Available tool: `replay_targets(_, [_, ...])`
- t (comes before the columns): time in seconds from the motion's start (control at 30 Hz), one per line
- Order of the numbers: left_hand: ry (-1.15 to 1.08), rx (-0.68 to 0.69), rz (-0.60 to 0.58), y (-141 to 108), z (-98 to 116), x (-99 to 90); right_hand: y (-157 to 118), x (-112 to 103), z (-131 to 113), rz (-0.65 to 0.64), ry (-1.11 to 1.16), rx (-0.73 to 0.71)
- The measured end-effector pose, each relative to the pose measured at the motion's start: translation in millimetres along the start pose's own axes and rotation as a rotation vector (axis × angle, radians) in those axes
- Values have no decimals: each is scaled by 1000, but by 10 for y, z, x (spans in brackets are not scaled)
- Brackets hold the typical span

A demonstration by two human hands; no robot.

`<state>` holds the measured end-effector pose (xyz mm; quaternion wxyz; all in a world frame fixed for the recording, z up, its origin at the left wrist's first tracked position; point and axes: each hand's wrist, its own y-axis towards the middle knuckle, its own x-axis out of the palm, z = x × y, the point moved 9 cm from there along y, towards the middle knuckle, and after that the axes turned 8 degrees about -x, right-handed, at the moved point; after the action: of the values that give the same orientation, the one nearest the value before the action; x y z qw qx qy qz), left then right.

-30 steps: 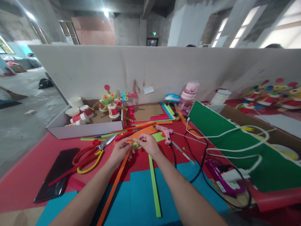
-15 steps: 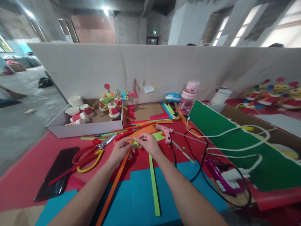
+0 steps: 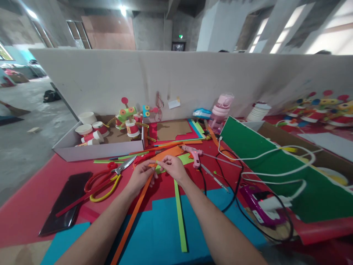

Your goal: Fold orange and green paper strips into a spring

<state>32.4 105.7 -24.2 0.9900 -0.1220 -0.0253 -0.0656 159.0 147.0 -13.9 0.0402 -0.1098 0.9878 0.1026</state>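
My left hand (image 3: pixel 143 175) and my right hand (image 3: pixel 174 169) meet at the fingertips above the middle of the table, both closed in a pinch. A long orange paper strip (image 3: pixel 134 221) runs from my left hand's fingers down toward me. From under my right hand and wrist a light green paper strip (image 3: pixel 179 217) hangs or lies toward the front. A bit of green shows between the fingertips, where the strips seem to cross; the exact overlap is hidden by the fingers. Just beyond my right hand lies a pink glue gun (image 3: pixel 195 154).
At left are scissors (image 3: pixel 106 184) and a black phone (image 3: pixel 66 202). A shallow box (image 3: pixel 99 151) holds paper cups and a cup figure. Cables and a purple power strip (image 3: pixel 261 206) lie at right, beside a green board (image 3: pixel 275 165). Blue paper (image 3: pixel 162 235) covers the front.
Almost nothing differs. Both hands keep their pinch at the same spot, and the whole view has shifted very slightly.
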Motion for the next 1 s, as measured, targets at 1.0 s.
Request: replay_targets(1.0, [145, 97, 65, 13, 149, -82, 5, -1, 35, 27, 181, 13])
